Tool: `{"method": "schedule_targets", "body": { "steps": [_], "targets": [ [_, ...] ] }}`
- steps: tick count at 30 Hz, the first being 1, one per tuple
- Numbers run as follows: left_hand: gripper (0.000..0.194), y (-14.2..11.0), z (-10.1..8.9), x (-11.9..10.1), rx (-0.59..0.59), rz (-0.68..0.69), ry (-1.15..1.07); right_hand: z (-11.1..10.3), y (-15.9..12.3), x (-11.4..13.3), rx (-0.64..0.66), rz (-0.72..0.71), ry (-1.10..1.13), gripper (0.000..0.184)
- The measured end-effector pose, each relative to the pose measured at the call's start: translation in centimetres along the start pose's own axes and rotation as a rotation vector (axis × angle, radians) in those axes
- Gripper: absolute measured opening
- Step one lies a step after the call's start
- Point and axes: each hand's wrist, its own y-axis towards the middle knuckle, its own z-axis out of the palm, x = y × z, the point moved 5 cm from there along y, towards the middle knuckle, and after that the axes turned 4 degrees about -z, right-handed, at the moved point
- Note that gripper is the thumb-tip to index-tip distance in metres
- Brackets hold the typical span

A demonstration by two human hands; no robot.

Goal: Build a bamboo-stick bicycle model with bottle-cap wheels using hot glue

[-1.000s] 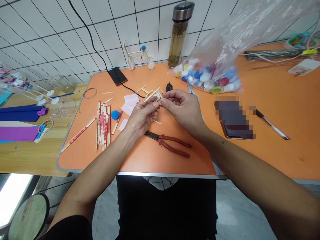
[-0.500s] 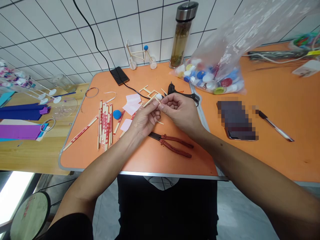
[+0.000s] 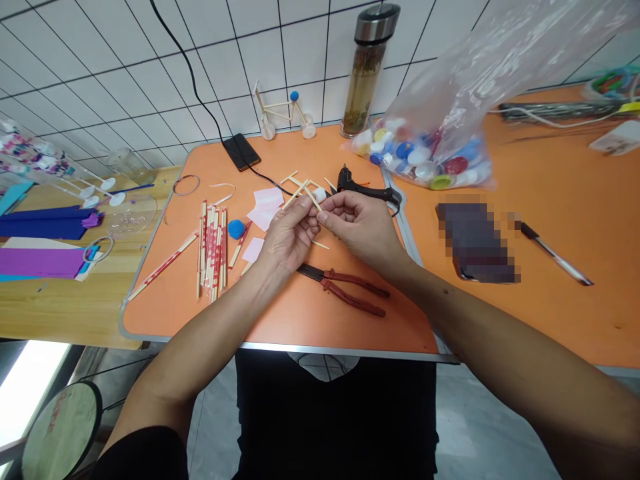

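My left hand (image 3: 290,235) pinches a short wooden stick (image 3: 295,195) between thumb and fingers, its end pointing up and away. My right hand (image 3: 364,225) pinches a second wooden stick (image 3: 313,199). Near their upper ends the two sticks meet at an angle; I cannot tell whether they are joined. Just behind the fingers lie a small frame of sticks (image 3: 290,179) and a white cap (image 3: 319,195), partly covered. A black glue gun (image 3: 367,188) lies beyond my right hand. Below the hands rest red-handled pliers (image 3: 350,291).
Paper-wrapped chopsticks (image 3: 213,250), a blue cap (image 3: 237,229) and pink paper pieces (image 3: 265,207) lie at left. Toward the wall stand a stick bicycle model (image 3: 285,113) and a tea bottle (image 3: 367,73), beside a bag of bottle caps (image 3: 425,157). A phone (image 3: 477,240) and pen (image 3: 555,253) lie right.
My hands have come slightly lower and nearer, showing more of the glue gun. The right-hand stick has been turned against the left-hand one. The whole view has shifted a little.
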Motion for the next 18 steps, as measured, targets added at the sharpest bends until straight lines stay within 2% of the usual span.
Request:
{"method": "schedule_targets", "body": {
  "steps": [9,11,15,18],
  "targets": [
    [0.018,0.1,-0.1,0.4,0.069,-0.047,-0.017,-0.4,0.1,0.6,-0.033,-0.027,0.022,0.014],
    [0.024,0.0,-0.1,0.4,0.081,-0.037,0.006,-0.5,0.2,0.5,-0.033,-0.023,0.026,0.019],
    [0.048,0.0,-0.4,-0.5,0.084,0.076,0.11,-1.1,0.4,0.6,-0.054,-0.047,-0.004,0.023],
    [0.044,0.4,-1.4,-2.2,0.004,0.231,0.221,-1.5,0.5,0.8,-0.065,-0.053,-0.071,0.021]
  ]
}}
